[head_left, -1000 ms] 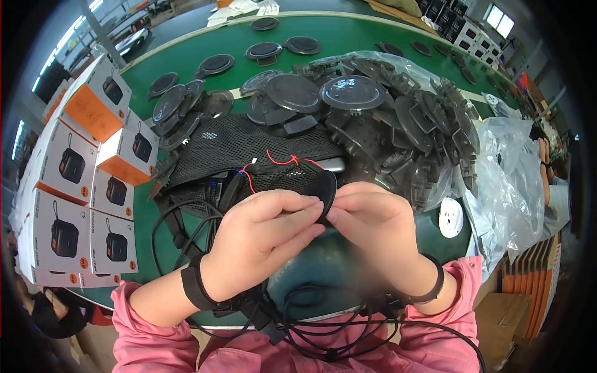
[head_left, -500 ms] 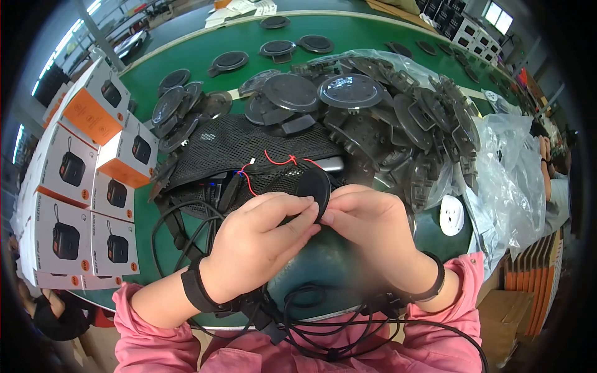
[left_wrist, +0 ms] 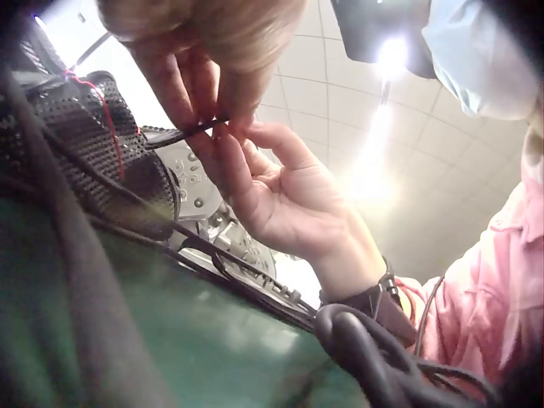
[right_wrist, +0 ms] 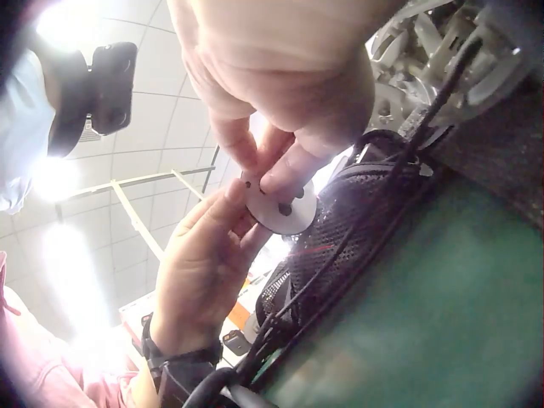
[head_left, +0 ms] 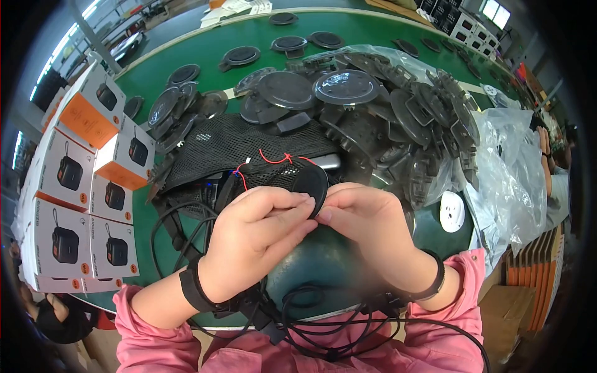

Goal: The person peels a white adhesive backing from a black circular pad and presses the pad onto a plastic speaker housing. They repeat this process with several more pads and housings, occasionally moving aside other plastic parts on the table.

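Both hands hold a thin round pad (head_left: pixel 310 185) upright between them, over the near part of the table. One face is black; the other, in the right wrist view, is a white disc (right_wrist: pixel 270 212) with several holes. My left hand (head_left: pixel 258 227) pinches the pad's left and lower edge between thumb and fingers. My right hand (head_left: pixel 367 221) has its thumb and fingertips on the lower right edge, where the right wrist view shows fingertips on the white face. Edge-on, the pad (left_wrist: pixel 211 125) looks like a thin dark strip in the left wrist view.
Behind the hands lies a black mesh bag (head_left: pixel 242 146) with a red string. Beyond it is a heap of dark plastic round-topped parts (head_left: pixel 398 124). White-and-orange boxes (head_left: pixel 65 174) are stacked left. A white disc (head_left: pixel 452 211) and clear plastic bags (head_left: pixel 513 168) lie right. Black cables (head_left: pixel 311 311) loop in front.
Both hands and the pad have shifted slightly to the left, and the pad's black face has turned more toward the head camera. The pinching grip looks the same.
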`<state>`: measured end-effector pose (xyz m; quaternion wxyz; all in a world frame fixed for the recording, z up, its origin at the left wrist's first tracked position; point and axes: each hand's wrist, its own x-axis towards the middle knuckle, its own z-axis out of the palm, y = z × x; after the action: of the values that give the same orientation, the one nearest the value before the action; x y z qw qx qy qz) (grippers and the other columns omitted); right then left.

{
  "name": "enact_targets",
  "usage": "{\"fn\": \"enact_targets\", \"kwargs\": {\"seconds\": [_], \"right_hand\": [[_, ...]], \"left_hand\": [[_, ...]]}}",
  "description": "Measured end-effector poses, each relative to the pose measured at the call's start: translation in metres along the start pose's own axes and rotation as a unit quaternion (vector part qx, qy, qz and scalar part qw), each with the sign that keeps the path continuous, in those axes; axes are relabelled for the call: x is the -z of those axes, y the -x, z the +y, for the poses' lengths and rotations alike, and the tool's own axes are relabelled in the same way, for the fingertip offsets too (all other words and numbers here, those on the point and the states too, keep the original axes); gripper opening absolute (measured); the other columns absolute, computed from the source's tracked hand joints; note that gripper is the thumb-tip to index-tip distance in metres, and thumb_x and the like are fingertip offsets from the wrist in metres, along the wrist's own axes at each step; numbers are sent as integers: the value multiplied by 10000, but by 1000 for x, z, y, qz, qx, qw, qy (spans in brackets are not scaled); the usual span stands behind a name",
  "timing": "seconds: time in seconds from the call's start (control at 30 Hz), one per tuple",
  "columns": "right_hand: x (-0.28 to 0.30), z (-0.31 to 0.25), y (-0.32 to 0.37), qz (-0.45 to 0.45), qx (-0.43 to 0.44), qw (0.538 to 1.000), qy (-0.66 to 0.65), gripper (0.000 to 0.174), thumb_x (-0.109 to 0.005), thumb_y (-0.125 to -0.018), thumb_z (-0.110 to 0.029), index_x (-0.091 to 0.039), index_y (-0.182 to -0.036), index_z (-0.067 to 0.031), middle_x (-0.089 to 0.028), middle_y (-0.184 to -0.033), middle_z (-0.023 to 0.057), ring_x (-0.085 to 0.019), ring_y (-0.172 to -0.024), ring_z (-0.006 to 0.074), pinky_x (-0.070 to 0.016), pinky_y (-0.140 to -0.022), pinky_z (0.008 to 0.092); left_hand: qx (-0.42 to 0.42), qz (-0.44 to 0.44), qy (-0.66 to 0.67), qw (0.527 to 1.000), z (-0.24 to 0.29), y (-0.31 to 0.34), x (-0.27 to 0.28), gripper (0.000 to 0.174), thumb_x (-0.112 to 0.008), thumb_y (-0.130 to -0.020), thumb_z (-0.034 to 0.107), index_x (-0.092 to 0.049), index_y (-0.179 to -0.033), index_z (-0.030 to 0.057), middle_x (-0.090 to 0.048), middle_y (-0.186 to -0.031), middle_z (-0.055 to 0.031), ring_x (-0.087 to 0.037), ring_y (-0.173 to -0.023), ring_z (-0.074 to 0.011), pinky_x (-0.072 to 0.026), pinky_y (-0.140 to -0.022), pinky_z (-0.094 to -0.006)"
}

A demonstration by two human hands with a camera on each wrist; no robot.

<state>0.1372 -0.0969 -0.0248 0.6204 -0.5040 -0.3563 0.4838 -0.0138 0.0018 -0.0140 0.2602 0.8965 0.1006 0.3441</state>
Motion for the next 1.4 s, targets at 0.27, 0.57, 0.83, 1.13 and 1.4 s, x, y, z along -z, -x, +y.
{"fn": "enact_targets", "kwargs": {"seconds": [0.27, 0.57, 0.83, 1.13, 1.4], "right_hand": [[0, 3, 3, -14, 16, 999, -26, 46, -564, -750, 68, -562, -783, 37, -517, -884, 27, -548, -730, 65, -434, -600, 170], [-1, 5, 2, -8, 40, 999, -15, 80, -552, -689, 101, -525, -736, 42, -479, -862, 25, -535, -695, 63, -434, -572, 169], [-1, 5, 3, -6, 28, 999, -16, 70, -544, -698, 91, -521, -727, 32, -477, -817, 8, -530, -656, 52, -417, -536, 164], [-2, 1, 2, -10, 38, 999, 0, 44, -567, -766, 50, -558, -809, 52, -521, -898, 32, -553, -749, 67, -447, -598, 172], [-2, 1, 2, -32, 51, 998, 3, 92, -572, -764, 58, -577, -856, 60, -524, -959, 58, -555, -804, 86, -469, -664, 183]], "left_hand": [[-71, -7, -54, 996, 6, 0, -1, 273, -699, -618, 38, -620, -879, 28, -552, -872, -61, -562, -719, -218, -465, -617, -305], [17, -39, 54, 998, 7, 0, 0, 283, -687, -639, 9, -630, -916, 7, -588, -855, -83, -590, -790, -215, -471, -681, -279], [97, -59, 153, 982, 6, -1, 3, 247, -671, -660, -21, -640, -904, 5, -589, -837, -75, -566, -784, -173, -440, -686, -247], [140, -30, 189, 971, 7, 0, 3, 201, -634, -699, -22, -635, -898, 3, -591, -822, -73, -571, -764, -168, -445, -658, -250], [79, 4, 115, 990, 4, 1, 1, 204, -640, -698, -8, -632, -902, 7, -588, -868, -78, -580, -782, -190, -453, -675, -262]]}}
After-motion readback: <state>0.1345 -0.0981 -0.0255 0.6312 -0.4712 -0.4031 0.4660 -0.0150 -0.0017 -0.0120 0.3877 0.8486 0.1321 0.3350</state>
